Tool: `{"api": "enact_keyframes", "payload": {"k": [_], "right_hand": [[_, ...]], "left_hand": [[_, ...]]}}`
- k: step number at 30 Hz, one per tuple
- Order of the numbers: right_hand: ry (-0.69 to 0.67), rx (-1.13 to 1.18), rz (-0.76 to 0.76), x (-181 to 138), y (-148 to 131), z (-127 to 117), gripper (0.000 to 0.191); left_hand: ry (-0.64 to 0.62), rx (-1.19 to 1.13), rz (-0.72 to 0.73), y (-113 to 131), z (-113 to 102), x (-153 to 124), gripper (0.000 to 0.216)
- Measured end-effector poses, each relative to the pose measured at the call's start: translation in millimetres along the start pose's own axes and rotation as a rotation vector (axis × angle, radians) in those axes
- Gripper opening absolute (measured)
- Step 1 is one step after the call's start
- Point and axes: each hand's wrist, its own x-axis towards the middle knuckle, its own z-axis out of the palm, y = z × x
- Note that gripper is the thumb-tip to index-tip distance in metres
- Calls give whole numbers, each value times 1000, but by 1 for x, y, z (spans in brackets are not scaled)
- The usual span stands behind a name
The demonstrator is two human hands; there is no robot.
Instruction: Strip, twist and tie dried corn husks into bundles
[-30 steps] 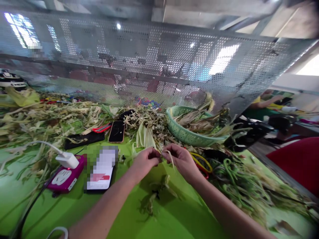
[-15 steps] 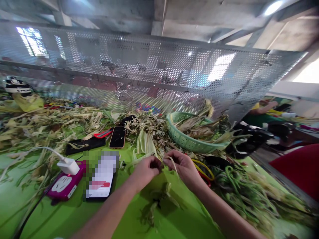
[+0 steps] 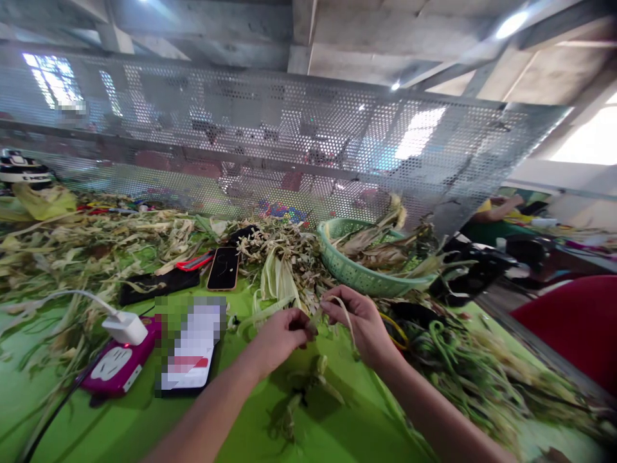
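A pale, narrow strip of corn husk (image 3: 348,316) is pinched in my right hand (image 3: 360,321), its free end curving down over the fingers. My left hand (image 3: 284,335) is closed in a pinch just to the left, on the other end of the strip; the fingertips partly hide it. Below both hands, a small knotted husk piece (image 3: 315,381) with a dark middle lies on the green tabletop (image 3: 357,424). Behind my fingers is a bunch of wide pale husks (image 3: 280,278).
A green basket (image 3: 359,275) of dry husks stands behind my right hand. At left are a lit phone (image 3: 195,347), a magenta power strip (image 3: 116,370), a dark phone (image 3: 223,269) and a red cutter (image 3: 193,262). Green twisted strands (image 3: 453,360) lie right. A perforated metal screen (image 3: 270,141) rises behind.
My hands have drawn slightly apart, with the strip showing between them. The right hand has risen a little. The whole view has shifted slightly.
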Motion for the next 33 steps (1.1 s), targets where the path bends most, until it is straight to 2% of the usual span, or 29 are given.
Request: {"api": "enact_keyframes", "payload": {"k": [9, 17, 24, 26, 29, 33], "right_hand": [[54, 37, -27, 3, -2, -7, 19], [146, -15, -73, 7, -2, -16, 17], [363, 20, -93, 20, 7, -37, 11], [386, -34, -95, 24, 12, -46, 12], [343, -162, -95, 31, 24, -56, 15], [288, -410, -168, 33, 35, -56, 37]], "left_hand": [[-54, 57, -4, 6, 4, -5, 9], [-153, -46, -15, 9, 12, -13, 13], [-136, 272, -27, 9, 20, -17, 16], [-123, 349, -11, 12, 22, -19, 17], [-124, 394, 3, 14, 24, -21, 18], [-114, 425, 39, 14, 25, -23, 17]]}}
